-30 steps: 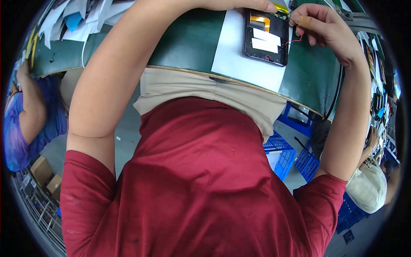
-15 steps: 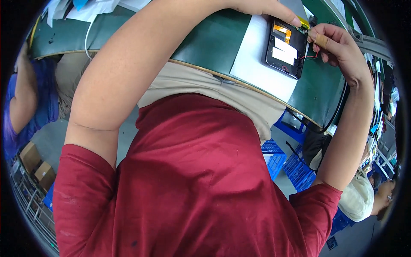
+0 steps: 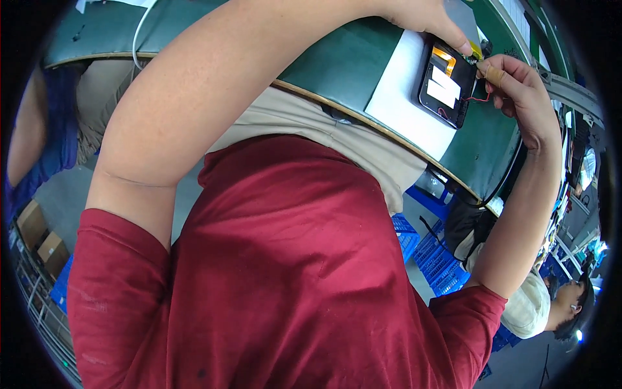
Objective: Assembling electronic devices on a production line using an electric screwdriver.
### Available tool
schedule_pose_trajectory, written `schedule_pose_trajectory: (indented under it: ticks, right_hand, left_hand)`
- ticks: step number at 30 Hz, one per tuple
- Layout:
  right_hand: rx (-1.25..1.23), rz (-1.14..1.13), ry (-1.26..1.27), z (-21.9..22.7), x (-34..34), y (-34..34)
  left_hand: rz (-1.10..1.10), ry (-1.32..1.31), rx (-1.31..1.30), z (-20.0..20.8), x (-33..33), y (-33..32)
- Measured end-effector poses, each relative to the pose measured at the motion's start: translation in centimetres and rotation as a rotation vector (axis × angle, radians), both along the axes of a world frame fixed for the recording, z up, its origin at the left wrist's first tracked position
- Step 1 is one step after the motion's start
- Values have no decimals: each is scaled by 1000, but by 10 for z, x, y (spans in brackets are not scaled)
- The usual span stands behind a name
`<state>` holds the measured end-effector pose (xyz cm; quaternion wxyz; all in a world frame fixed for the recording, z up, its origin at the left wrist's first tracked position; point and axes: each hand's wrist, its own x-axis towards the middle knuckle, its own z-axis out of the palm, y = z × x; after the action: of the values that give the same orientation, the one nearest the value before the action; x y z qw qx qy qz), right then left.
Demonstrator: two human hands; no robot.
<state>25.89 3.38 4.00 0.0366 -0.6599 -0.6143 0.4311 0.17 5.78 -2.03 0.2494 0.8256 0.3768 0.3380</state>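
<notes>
A dark flat device [image 3: 447, 111], its open back showing an orange ribbon cable and white patches, lies on a white sheet [image 3: 405, 107]. At its far end sits a small circuit board [image 3: 472, 58] beside yellow tape [image 3: 476, 49]. My left hand [image 3: 431, 16] reaches over from the upper left, its thumb against the board; its other fingers are mostly hidden. My right hand [image 3: 517, 83], a tan bandage on one finger, is closed in a pinch at the board's right edge. A thin red wire [image 3: 481, 100] loops from the device's side up to those fingers.
The green-topped bench [image 3: 337, 58] has a pale wooden edge. A white cable [image 3: 137, 39] hangs over it at left, and a metal rail [image 3: 570, 89] runs at right. Blue crates [image 3: 440, 262] stand below. Another person [image 3: 528, 305] is at right; a purple sleeve [image 3: 61, 120] shows at left.
The whole view has shifted slightly, so the device and hands appear a little further right and lower. Both hands stay at the board, the right one still pinched.
</notes>
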Motion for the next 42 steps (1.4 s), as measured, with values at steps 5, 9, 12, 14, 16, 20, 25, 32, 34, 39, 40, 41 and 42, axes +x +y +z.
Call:
schedule_pose_trajectory:
  ticks: [5,9,12,14,16,20,25,32,34,39,40,41,42]
  right_hand:
    - [-45,-11,-1,1,-1,7]
    - [-94,-8,-23,4,-5,10]
    - [-75,5,-57,6,2,7]
    - [-70,4,-54,4,-3,7]
    - [-82,-13,27,1,-7,1]
    - [-20,-157,217,-7,-1,-17]
    - [61,-226,342,-8,1,-34]
    - [338,-259,314,-20,-11,-70]
    - [436,-252,189,-22,-21,-77]
    - [593,-232,-155,-16,-43,-90]
    - [628,-232,-208,-16,-47,-93]
    - [639,-248,-197,-18,-50,-93]
    - [643,-265,-165,-19,-50,-95]
  left_hand:
    - [6,-24,-10,0,-1,-1]
    - [21,-54,-11,1,-1,-2]
    - [-66,-137,-7,-1,6,3]
    - [-74,-187,-20,-3,5,5]
    - [-56,-269,-90,0,8,15]
    - [-136,-486,-317,31,16,14]
    - [-275,-217,164,42,21,-22]
    - [-162,219,99,28,-9,-72]
    - [-78,278,79,19,-7,-72]
    - [-102,336,85,19,-9,-69]
    - [-112,316,84,20,-13,-68]
    - [-110,318,55,22,-15,-68]
    - [-107,309,31,25,-12,-69]
